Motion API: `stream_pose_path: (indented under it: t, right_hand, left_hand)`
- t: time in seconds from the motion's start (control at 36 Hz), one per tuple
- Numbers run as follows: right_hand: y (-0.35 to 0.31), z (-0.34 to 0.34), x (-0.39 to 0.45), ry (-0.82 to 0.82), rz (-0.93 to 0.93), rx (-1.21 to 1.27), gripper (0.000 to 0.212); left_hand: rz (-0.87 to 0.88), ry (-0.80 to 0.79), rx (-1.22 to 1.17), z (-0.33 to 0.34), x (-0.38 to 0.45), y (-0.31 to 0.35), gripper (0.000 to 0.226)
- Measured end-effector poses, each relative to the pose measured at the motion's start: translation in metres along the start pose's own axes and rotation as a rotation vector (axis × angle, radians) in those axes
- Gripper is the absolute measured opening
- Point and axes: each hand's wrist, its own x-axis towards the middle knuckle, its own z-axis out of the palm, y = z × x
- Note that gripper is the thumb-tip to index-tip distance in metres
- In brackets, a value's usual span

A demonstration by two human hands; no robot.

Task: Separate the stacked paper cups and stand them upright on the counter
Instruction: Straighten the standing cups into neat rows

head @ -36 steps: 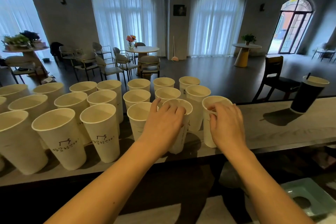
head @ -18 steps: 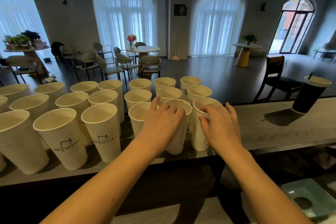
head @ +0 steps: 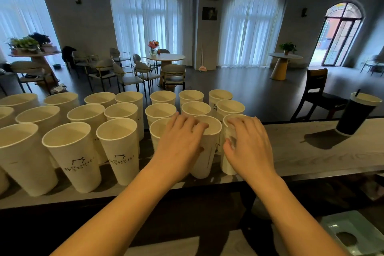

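Several white paper cups stand upright in rows on the grey counter [head: 311, 156]. My left hand [head: 180, 141] wraps around the near side of one front-row cup [head: 207, 151], fingers over its rim. My right hand [head: 247, 143] grips the neighbouring cup [head: 227, 164] on the right, which stands close beside the first, almost touching it. Both cups rest upright on the counter near its front edge. More cups, such as one with a printed logo [head: 120, 151], fill the counter to the left.
A dark cup with a lid and straw [head: 356, 113] stands at the far right of the counter. A pale green tray [head: 357, 235] lies below at the lower right. Beyond the counter are chairs and round tables.
My right hand has slid its cup to the left until it stands right beside the cup in my left hand. My left hand has stayed in place.
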Motion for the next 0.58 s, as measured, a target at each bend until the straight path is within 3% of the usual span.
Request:
stream_pose_path:
  t: [0.08, 0.19, 0.33, 0.58]
  right_hand:
    - [-0.015, -0.003, 0.000, 0.033, -0.083, 0.102, 0.050]
    - [-0.037, 0.003, 0.004, -0.080, -0.199, 0.137, 0.048]
    - [-0.054, 0.009, 0.009, -0.214, -0.128, 0.152, 0.035]
    - [-0.063, 0.010, 0.008, -0.229, -0.128, 0.172, 0.041]
  left_hand:
    - [-0.114, 0.057, 0.018, -0.002, -0.020, -0.016, 0.065]
    - [-0.151, -0.028, 0.066, 0.003, -0.032, -0.031, 0.047]
    - [-0.146, -0.077, 0.111, 0.001, -0.036, -0.041, 0.037]
    - [-0.153, -0.102, 0.092, -0.003, -0.040, -0.052, 0.049]
